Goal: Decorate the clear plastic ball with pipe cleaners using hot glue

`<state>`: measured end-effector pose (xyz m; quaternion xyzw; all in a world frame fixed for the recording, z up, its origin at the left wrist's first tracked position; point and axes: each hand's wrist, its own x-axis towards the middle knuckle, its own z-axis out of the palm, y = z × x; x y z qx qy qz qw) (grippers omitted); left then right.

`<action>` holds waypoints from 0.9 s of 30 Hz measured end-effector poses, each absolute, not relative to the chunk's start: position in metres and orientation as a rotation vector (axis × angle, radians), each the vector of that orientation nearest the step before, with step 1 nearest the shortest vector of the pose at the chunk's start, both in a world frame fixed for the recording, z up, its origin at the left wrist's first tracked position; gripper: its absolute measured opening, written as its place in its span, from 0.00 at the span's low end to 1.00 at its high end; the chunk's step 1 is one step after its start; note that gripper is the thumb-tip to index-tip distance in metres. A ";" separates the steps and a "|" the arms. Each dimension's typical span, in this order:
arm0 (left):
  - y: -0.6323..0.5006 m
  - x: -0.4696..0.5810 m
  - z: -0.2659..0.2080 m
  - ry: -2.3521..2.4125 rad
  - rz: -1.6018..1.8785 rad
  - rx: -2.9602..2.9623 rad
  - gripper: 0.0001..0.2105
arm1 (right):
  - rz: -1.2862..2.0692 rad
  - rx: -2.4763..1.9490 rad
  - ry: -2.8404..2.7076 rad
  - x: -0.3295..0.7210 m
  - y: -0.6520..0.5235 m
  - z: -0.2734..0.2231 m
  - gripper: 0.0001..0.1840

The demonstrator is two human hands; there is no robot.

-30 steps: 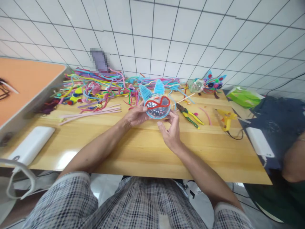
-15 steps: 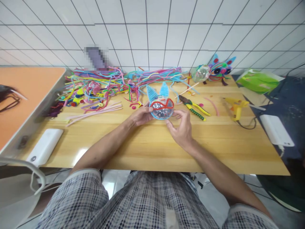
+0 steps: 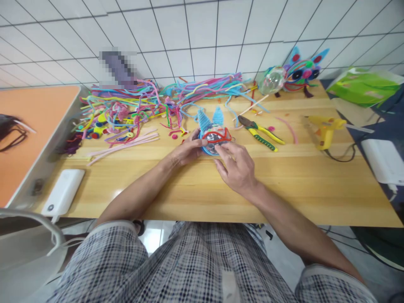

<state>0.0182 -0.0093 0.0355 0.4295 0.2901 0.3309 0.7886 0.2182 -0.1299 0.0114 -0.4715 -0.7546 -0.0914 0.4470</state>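
Observation:
A clear plastic ball (image 3: 211,150) with a blue rim sits in my left hand (image 3: 187,152), fingers behind it and thumb over its left front. Two pointed blue pipe-cleaner ears (image 3: 204,120) rise from its top. Across its front lies a bent red pipe cleaner (image 3: 224,136), its right end standing out past the ball. My right hand (image 3: 238,166) is at the ball's lower right, fingers apart and bent, the fingertips at its front surface and the thumb lower down. Whether those fingertips press on the ball is hard to make out.
Heaps of coloured pipe cleaners (image 3: 208,92) lie along the wall. Yellow-green pliers (image 3: 263,134) and a yellow glue gun (image 3: 326,128) are to the right. A decorated cat-eared ball (image 3: 303,75) stands at the back right. White power banks (image 3: 65,191) lie at both sides.
The ball has turned, so its blue rim now shows on the left and the red pipe cleaner juts out at right. My right fingers have moved left onto its front. The view has shifted slightly.

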 end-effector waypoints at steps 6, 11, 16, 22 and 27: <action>-0.007 0.009 0.051 0.844 0.577 1.045 0.40 | -0.145 -1.199 -1.735 0.231 -0.124 0.014 0.35; -0.007 0.000 0.058 0.921 0.536 1.297 0.40 | -0.079 -1.171 -1.785 0.235 -0.121 0.013 0.31; -0.002 -0.003 0.051 0.920 0.603 1.487 0.35 | -0.085 -1.187 -1.808 0.236 -0.120 0.014 0.23; 0.005 0.000 0.028 0.819 0.749 1.356 0.29 | -0.105 -1.182 -1.800 0.238 -0.118 0.016 0.22; 0.005 0.001 0.025 0.801 0.766 1.331 0.29 | -0.059 -1.201 -1.819 0.229 -0.119 0.016 0.24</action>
